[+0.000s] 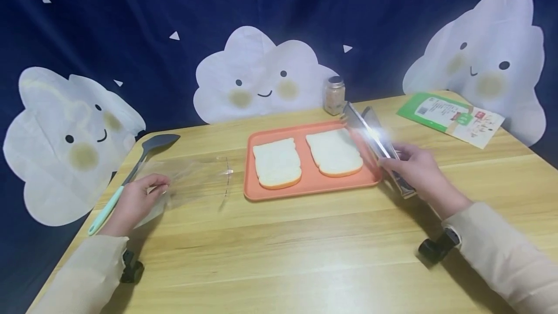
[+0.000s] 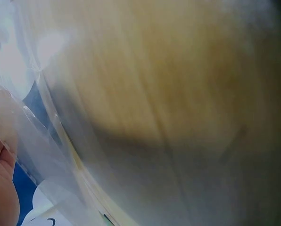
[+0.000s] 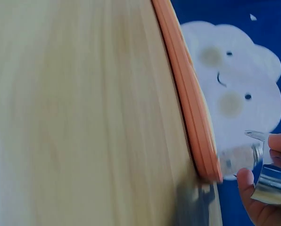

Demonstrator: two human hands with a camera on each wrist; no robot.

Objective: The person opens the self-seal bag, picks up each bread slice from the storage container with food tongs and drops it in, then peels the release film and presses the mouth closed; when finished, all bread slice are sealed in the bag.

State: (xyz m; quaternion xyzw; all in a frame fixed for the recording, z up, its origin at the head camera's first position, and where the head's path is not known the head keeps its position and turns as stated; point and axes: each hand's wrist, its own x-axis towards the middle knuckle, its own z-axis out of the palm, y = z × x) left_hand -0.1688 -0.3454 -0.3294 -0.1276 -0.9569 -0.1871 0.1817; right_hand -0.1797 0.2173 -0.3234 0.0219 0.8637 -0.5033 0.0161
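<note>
My left hand (image 1: pixel 140 198) pinches the edge of a clear plastic bag (image 1: pixel 198 180) over the table's left side; the bag spreads rightward from the fingers. In the left wrist view the see-through film (image 2: pixel 51 155) fills much of the picture. Shiny metal tongs (image 1: pixel 380 143) are gripped in my right hand (image 1: pixel 418 176), their two arms pointing up and left over the right edge of an orange tray (image 1: pixel 226 197). Two slices of bread, a left one (image 1: pixel 277 163) and a right one (image 1: pixel 334 151), lie side by side on that tray.
Behind the tray stands a small jar (image 1: pixel 334 96) with a dark lid. A green and white packet (image 1: pixel 451 116) lies at the back right. Near the left edge lies a dark spatula (image 1: pixel 159 142) with a mint handle, partly behind my left hand.
</note>
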